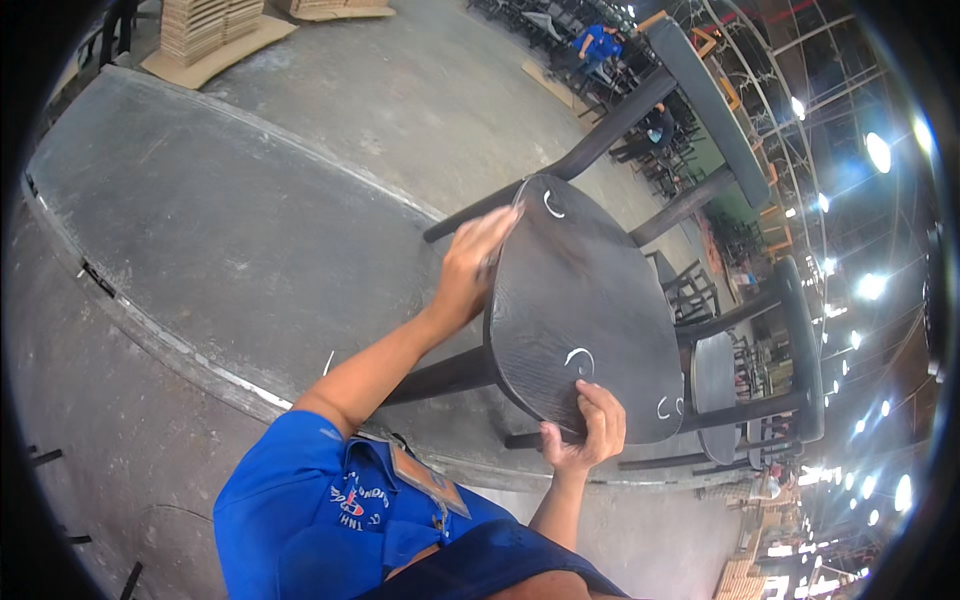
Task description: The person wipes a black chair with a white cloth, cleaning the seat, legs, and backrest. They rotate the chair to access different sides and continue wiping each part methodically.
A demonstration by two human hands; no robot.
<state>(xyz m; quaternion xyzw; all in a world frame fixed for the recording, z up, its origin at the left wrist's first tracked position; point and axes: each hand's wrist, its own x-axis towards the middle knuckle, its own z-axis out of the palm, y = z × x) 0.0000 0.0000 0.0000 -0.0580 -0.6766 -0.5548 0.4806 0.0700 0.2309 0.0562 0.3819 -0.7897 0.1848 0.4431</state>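
Note:
A black wooden chair stands in front of me on a dark worktop. Its rounded seat carries several white curved chalk-like marks, and the backrest points away to the upper right. My left hand is at the seat's left edge, fingers stretched toward the far corner. Motion smears its fingertips, and whether anything is under them is hidden. On the near part of the seat rests my right hand. Its bent fingers touch the top beside a chalk mark, with the thumb spread toward the front edge and nothing visible in it.
The grey worktop stretches left, with a pale strip along its edge. A second black chair stands just behind on the right. Stacked cardboard lies at the far left. Farther off, a person in blue is among many chairs.

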